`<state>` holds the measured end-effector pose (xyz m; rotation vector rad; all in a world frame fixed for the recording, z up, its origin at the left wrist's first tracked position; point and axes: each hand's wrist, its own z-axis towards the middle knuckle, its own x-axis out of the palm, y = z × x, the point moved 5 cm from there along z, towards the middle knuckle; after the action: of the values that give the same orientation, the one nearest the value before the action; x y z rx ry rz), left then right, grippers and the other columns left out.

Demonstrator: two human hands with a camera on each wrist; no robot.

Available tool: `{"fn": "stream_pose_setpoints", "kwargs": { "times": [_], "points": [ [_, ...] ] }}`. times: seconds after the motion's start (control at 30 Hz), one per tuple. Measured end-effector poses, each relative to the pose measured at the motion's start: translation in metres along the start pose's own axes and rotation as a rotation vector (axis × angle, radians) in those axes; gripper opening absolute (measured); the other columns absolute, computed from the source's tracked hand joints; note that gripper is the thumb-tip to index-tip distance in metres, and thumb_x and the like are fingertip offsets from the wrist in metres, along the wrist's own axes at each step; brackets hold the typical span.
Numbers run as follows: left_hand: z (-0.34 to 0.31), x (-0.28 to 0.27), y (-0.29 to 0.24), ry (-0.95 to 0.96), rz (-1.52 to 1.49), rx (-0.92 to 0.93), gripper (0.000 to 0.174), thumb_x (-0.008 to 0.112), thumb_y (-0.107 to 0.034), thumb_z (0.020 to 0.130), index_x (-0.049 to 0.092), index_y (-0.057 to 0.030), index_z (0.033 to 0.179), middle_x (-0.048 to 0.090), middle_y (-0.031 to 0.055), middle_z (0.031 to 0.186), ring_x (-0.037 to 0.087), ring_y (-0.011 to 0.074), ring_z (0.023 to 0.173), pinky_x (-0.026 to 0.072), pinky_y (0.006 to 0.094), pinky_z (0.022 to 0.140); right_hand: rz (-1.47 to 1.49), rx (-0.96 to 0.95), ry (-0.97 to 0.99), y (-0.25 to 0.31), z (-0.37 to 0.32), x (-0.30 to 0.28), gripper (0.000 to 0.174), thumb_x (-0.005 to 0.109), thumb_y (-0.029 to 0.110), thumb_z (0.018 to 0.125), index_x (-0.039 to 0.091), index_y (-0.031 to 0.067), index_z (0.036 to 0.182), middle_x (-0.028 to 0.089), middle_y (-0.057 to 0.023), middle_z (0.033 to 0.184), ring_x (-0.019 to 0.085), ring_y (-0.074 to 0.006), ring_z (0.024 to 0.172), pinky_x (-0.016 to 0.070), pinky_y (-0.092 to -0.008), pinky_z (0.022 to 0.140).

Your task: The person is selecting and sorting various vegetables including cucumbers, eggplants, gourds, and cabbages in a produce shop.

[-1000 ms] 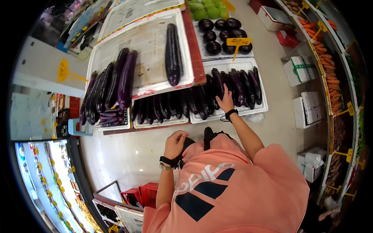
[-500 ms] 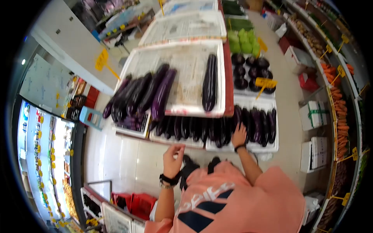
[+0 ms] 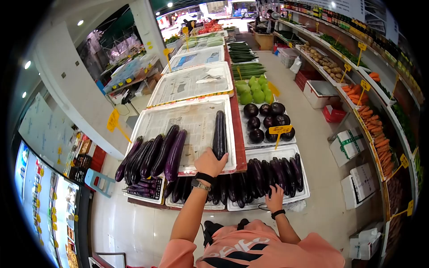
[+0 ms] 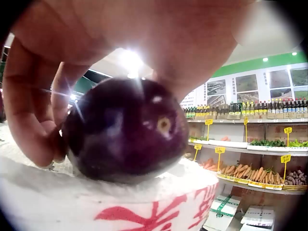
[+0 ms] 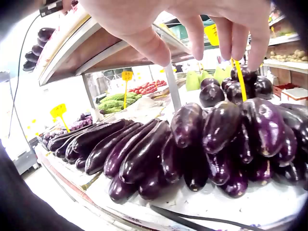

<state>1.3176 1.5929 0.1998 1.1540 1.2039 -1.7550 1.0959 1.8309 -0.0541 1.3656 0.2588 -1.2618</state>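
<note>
On the raised white foam tray (image 3: 199, 117), my left hand (image 3: 211, 163) holds the near end of a long dark eggplant (image 3: 219, 134). The left wrist view shows fingers and thumb curled around the rounded end of this eggplant (image 4: 120, 132), which lies at the tray's edge. My right hand (image 3: 275, 199) is at the front of a row of eggplants (image 3: 281, 174) in the lower tray. In the right wrist view its fingers (image 5: 154, 50) hang spread and loosely bent above the eggplants (image 5: 224, 125), with nothing between them.
A bunch of eggplants (image 3: 154, 156) lies at the raised tray's left side, overhanging its front. Round eggplants (image 3: 268, 121) and a yellow price sign (image 3: 280, 130) stand behind the lower row. Shelves with carrots (image 3: 374, 129) and white foam boxes (image 3: 350, 145) line the right side.
My left hand has moved from in front of the body forward to the raised tray and taken hold of the single eggplant. The right hand stays at the lower row. The head view has tilted up.
</note>
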Motion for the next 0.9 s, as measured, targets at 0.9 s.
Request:
{"fn": "stream_pose_setpoints", "kwargs": {
  "times": [0.9],
  "points": [
    [-0.109, -0.010, -0.077, 0.463, -1.113, 0.302, 0.051, 0.070, -0.029, 0.089, 0.053, 0.0032, 0.125, 0.067, 0.0090, 0.095, 0.062, 0.0128, 0.083, 0.0500, 0.0296, 0.074, 1.325, -0.045, 0.238, 0.171, 0.078, -0.115, 0.069, 0.036, 0.048, 0.103, 0.029, -0.0027, 0.148, 0.043, -0.0150, 0.147, 0.048, -0.0252, 0.129, 0.0328, -0.0379, 0.112]
  ]
}}
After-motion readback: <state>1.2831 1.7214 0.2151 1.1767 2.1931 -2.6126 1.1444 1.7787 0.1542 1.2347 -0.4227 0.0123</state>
